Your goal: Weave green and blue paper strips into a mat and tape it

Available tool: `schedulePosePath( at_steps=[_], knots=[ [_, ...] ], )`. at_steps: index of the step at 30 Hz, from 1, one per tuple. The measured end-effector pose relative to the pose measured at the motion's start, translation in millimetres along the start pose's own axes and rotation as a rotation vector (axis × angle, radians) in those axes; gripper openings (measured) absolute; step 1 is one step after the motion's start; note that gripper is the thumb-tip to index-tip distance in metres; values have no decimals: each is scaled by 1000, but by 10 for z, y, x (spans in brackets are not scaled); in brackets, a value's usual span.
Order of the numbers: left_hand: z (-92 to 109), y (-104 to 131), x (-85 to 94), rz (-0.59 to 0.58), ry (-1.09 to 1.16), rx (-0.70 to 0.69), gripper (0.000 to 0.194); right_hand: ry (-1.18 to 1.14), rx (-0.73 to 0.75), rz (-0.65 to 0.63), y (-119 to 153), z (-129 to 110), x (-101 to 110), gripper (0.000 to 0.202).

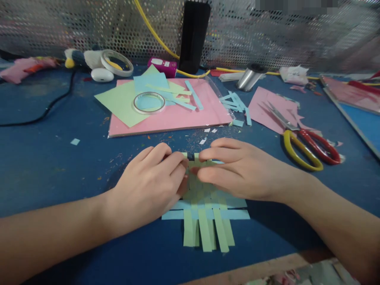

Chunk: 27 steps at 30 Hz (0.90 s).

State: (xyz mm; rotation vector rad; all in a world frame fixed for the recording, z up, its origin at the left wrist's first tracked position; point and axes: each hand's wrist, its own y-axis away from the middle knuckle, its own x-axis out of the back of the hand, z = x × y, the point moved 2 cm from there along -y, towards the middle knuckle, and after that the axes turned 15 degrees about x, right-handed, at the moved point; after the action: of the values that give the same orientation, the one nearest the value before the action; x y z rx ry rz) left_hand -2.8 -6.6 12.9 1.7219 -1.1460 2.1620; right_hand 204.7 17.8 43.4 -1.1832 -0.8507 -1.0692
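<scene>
Woven paper mat [204, 213]: pale green strips crossed with light blue ones, flat on the blue tabletop [89, 166] beneath the two hands; loose green ends point towards the person, blue ends stick out sideways.
Left hand [152, 176]: mostly closed, fingers curled down over the mat's left side; fingertips partly hidden, so I cannot tell whether they pinch a strip.
Right hand [240, 170]: half open, fingers bent towards the left hand over the mat's far part; any grip on a strip cannot be told.
Clear plastic sleeve [218, 89]: contains a stack of pink paper [178, 120].
On the sleeve: a green sheet [118, 103], a light blue sheet [151, 82], cut strips and a narrow tape roll [149, 112].
White rounded case [102, 75]: closed, contents hidden, beside a wider tape roll [128, 72].
Silver cylinder [249, 81]: dark top, inside not visible.
Scissors [293, 127]: blades over pink paper scraps [264, 105], handles yellow and red.
Paper scraps [299, 277]: beyond the table's near edge; what holds them cannot be told.
</scene>
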Motion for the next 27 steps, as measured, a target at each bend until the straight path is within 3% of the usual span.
schedulePosePath(
  at_steps=[3, 5, 7, 13, 16, 21, 27],
  knots=[
    [-1, 4, -19, -5, 14, 14, 18, 61, 112, 67, 12, -13, -26, 25],
    [-3, 4, -27, -6, 24, 21, 18, 37, 107, 110, 38, 1, -50, 20],
    [-6, 3, -32, -9, 20, 25, 16, -11, -3, 158, 77, 42, -66, 18],
    [-38, 10, -43, -43, 96, 114, 17, -242, -514, 315, 197, 182, -58, 23],
    [-66, 9, -44, -79, 139, 191, 24, -408, -663, 271, 207, 201, -76, 32],
    [-114, -23, -41, -185, 318, 284, 27, -568, -692, 180, 192, 182, -95, 40],
    [-164, -58, -68, -320, 512, 388, 32, -730, -736, 168, 180, 147, -143, 46]
  ],
)
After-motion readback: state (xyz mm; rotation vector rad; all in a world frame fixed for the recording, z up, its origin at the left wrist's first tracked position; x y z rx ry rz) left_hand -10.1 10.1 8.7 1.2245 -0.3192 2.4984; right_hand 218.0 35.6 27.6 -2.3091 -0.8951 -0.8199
